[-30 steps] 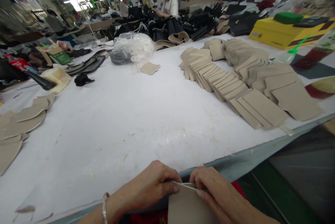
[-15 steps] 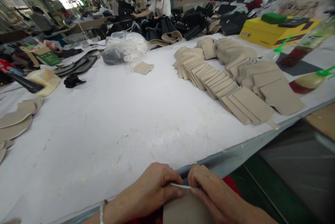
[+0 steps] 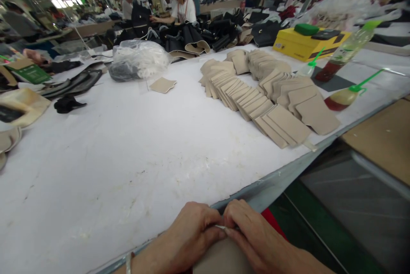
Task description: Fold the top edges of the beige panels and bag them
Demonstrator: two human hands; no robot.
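Both my hands meet at the bottom of the view, just below the near edge of the white table [image 3: 134, 158]. My left hand [image 3: 192, 233] and my right hand [image 3: 248, 231] each pinch the top edge of a beige cut piece [image 3: 221, 259], which hangs down toward my lap. Their fingertips touch each other over that edge. A silver bracelet [image 3: 128, 262] sits on my left wrist. On the table to the right lie fanned rows of several similar beige pieces [image 3: 262, 94].
A clear plastic bag [image 3: 139, 58] and a single beige piece [image 3: 162, 84] lie at the back. Glue bottles with green spouts [image 3: 344, 96] and a yellow box [image 3: 307, 43] stand at right. Black bag parts and a seated person [image 3: 181, 2] are beyond. Brown board [image 3: 381, 137] at right.
My hands have drawn closer together on the piece's top edge, so less of it shows between them. The view has swung to the right, shifting the table's contents leftward.
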